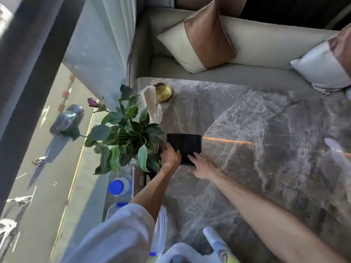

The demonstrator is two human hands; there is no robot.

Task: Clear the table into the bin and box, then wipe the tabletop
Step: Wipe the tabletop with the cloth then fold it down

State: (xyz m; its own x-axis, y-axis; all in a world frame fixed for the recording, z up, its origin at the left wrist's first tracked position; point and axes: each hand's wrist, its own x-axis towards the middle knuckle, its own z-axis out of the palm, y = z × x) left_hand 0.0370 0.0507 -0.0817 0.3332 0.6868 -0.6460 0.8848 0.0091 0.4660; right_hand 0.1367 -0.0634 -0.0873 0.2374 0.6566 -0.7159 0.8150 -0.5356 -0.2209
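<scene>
- Sofa [266, 46]: one, across the top of the frame, behind the bench. Two cushions on it, upper centre [199, 40] and upper right [326, 65].
- Bench [247, 168]: one marble top, filling centre and right of frame. Everything on it sits along its left edge.
- Plant [121, 133]: one, left of centre, just beside the target.
- Clear lidded container [161, 228]: one, lower left, partly under the left sleeve. Can't tell if it's the task's box. No bin in view.
- Black square item [185, 146]: one, flat on the bench at frame centre. Near-square, so no real long axis; edges run roughly with the frame.
- Left grip [171, 155]: on the item's near-left corner, fingers round the left edge, thumb on top, so holding it.
- Right grip [202, 166]: fingers straight, lying flat on the near-right corner, not clamped.
- Key relation: the item lies just beyond both grips, up-frame; both are already in contact, left has the actual hold. Next is probably a two-handed lift, with plant leaves close on the left.
- Blue-capped bottle [118, 186]: one, lower left.
- Gold dish [163, 92]: one, far-left corner of the bench.
</scene>
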